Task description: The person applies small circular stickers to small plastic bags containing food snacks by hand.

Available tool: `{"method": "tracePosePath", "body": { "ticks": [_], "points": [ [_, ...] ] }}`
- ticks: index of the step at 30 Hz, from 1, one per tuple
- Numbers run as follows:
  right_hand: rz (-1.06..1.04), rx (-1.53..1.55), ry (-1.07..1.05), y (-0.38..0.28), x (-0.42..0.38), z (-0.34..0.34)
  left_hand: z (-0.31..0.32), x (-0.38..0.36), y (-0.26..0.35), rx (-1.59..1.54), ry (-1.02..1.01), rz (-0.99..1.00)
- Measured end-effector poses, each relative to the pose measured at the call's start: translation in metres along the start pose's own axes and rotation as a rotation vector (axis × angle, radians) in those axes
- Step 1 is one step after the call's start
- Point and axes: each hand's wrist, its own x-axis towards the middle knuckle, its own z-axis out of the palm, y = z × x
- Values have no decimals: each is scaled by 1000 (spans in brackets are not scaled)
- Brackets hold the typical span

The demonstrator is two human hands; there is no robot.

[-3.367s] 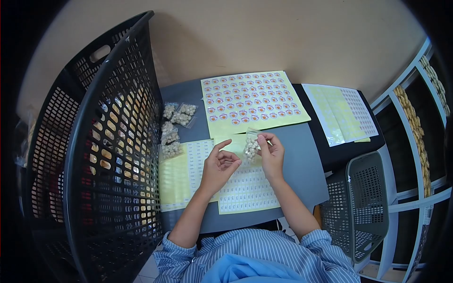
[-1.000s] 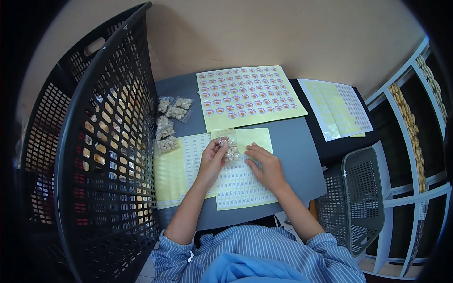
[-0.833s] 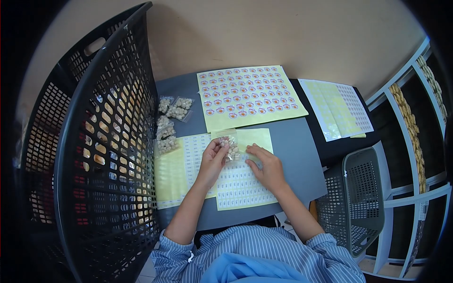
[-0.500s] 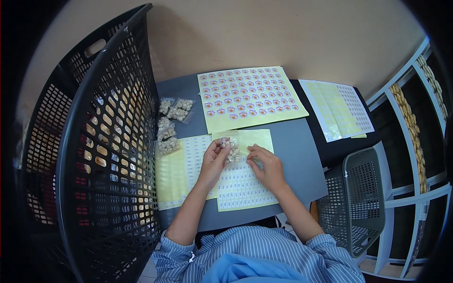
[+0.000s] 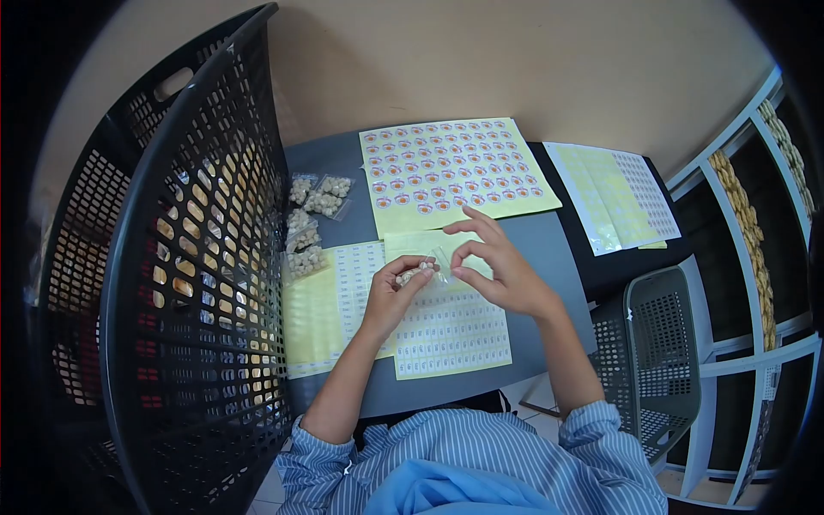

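Observation:
My left hand (image 5: 399, 292) is closed around a small clear plastic bag (image 5: 441, 264) that holds pale, round pieces. The bag is tilted so its clear end points up and right. Close to that end is my right hand (image 5: 511, 270), with thumb and fingers apart and nothing visible between them. Whether a fingertip touches the bag is hard to tell. Beneath both hands lies a sheet of small printed labels (image 5: 453, 343), partly over another yellow-backed label sheet (image 5: 311, 318).
Several filled bags (image 5: 322, 202) lie left, beside a large dark perforated basket (image 5: 197, 257). A sheet of round orange stickers (image 5: 455, 167) lies at the back. Right are another label sheet (image 5: 601, 202), a green-grey basket (image 5: 665, 369) and a white-framed rack (image 5: 755, 360).
The bag has turned from upright to tilted toward the right. My right hand has risen and shifted right, and its fingers have spread. The label sheet beneath has shifted slightly.

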Motion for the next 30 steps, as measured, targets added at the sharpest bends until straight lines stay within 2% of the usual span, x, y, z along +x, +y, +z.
{"method": "tracePosePath", "body": {
  "ticks": [3, 16, 22, 24, 25, 27, 30],
  "points": [
    [-41, -58, -110, 5, 11, 0, 0, 0, 1, 77, -28, 28],
    [-38, -176, -104, 7, 11, 16, -3, 0, -6, 98, -52, 21],
    [23, 16, 28, -1, 5, 23, -4, -4, 2, 23, -88, 15],
    [184, 256, 162, -9, 2, 27, -2, -7, 4, 47, -96, 50],
    [181, 254, 165, -11, 0, 30, -1, -8, 5, 68, -103, 85],
    [314, 374, 223, -12, -5, 35, 0, -7, 7, 81, -100, 117],
    [246, 315, 260, -12, -11, 44, 0, -13, 13, 156, -101, 113]
  ]
}}
